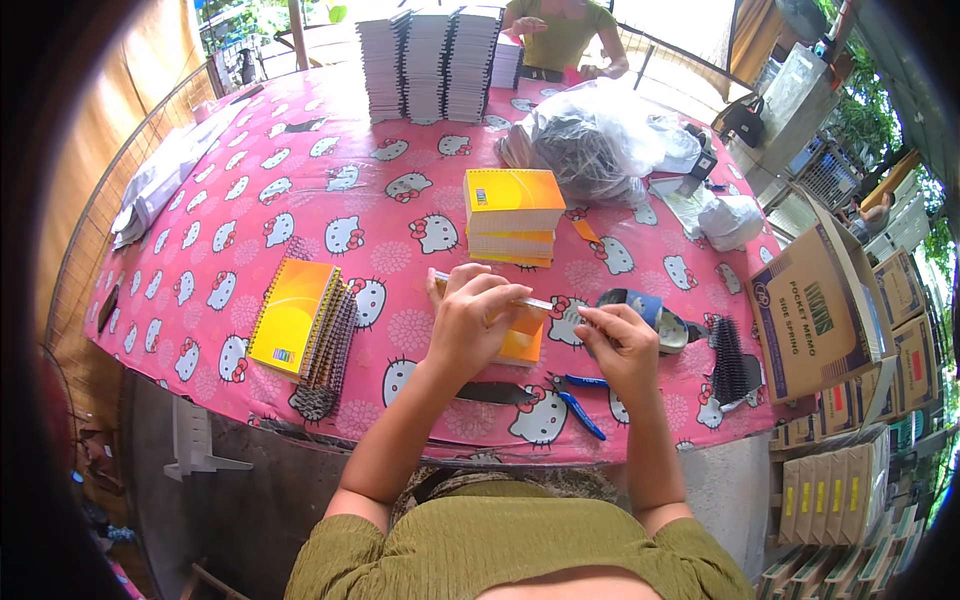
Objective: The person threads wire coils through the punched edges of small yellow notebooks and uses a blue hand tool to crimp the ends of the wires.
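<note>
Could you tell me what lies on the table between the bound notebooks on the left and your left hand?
In the head view, only bare pink cloth lies between the notebooks and the left hand.

We have one view only: head-worn fisheye, looking steeply down and forward over the pink table point(300, 200). Close range, with our forearms entering from the bottom edge. Straight edges bow near the rim and the corners are vignetted black. No second view to overlap.

Bright daylight floods in from the far side, washing out the top edge. The pink tabletop point(250, 180) is evenly lit, shadows soft; fisheye bends the edges, corners black.
</note>
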Motion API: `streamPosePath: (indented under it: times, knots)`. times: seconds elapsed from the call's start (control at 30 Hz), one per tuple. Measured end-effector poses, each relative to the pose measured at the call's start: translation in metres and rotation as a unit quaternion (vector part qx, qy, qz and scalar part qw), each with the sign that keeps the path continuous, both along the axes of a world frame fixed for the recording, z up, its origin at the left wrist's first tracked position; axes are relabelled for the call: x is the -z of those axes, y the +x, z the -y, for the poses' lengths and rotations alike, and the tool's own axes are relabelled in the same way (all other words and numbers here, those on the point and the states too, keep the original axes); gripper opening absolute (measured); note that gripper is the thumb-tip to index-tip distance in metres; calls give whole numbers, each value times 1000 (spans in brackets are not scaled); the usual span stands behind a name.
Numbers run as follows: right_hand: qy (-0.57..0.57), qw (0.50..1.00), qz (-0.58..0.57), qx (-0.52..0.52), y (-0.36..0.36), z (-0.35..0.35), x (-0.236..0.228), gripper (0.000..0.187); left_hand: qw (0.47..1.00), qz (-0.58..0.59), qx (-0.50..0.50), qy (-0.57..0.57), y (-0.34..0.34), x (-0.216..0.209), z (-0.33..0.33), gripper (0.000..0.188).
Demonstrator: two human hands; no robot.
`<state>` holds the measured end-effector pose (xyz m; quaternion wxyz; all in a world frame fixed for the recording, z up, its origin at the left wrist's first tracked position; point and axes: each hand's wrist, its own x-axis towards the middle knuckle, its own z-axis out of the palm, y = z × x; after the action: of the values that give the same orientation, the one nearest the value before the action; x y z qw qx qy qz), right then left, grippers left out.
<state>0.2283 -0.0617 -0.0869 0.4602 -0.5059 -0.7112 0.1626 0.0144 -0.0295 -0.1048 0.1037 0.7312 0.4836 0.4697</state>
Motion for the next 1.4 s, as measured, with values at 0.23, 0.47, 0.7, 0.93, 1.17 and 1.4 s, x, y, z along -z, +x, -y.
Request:
streamPosePath:
  times: [0.23, 0.47, 0.7, 0.93, 1.17, 1.4]
  knots:
    - [-87, 995, -38, -32, -5, -16, -7, 19, 999, -16, 22, 25, -6, -1, 0, 17]
    - [-273, 943, -109, -157, 1, -26, -12, 24, 1000, 5, 20, 20, -4, 1, 0, 22]
    - [-77, 989, 18, -129, -14, -22, -13, 22, 998, 48, -13, 31, -1, 0, 0, 25]
    - [-28, 990, 117, -77, -26, -12, -28, 16, 999, 13, 22, 37, -6, -1, 2, 22]
    - [-56, 996, 54, -44, 6, -7, -22, 27, 999, 20, 46, 16, -4, 2, 5, 23]
    - [-73, 935, 328, 118, 146, -15, 46, 51, 997, -2, 68, 42, -3, -2, 3, 27]
